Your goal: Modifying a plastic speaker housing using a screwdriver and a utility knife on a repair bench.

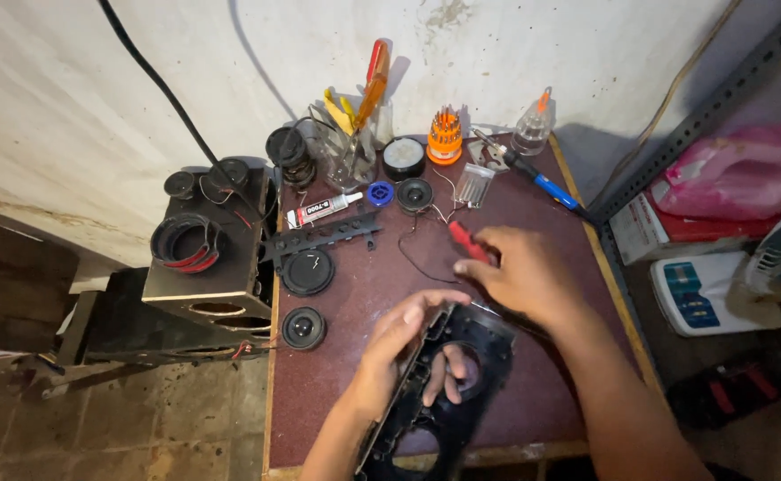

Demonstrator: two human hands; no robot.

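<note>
Table (337, 392): wall behind its far edge; metal shelf rack (720, 98) beyond its right edge.
Near edge: speaker front panel (448, 383) lies at the middle, overhanging the edge; left hand (399, 347) on the panel's left rim, fingers through its upper hole.
Centre: right hand (520, 272) above the panel, holding a small tool (469, 242).
Left edge: two round speaker drivers (306, 298), one behind the other; perforated strip (319, 236) and glue tube (324, 210) behind them; speaker box (217, 258) off the edge, just beside them.
Far edge: tool cup (350, 151) left of centre; screwdriver set (445, 138) at the middle; soldering iron (533, 174) toward the far right corner.
</note>
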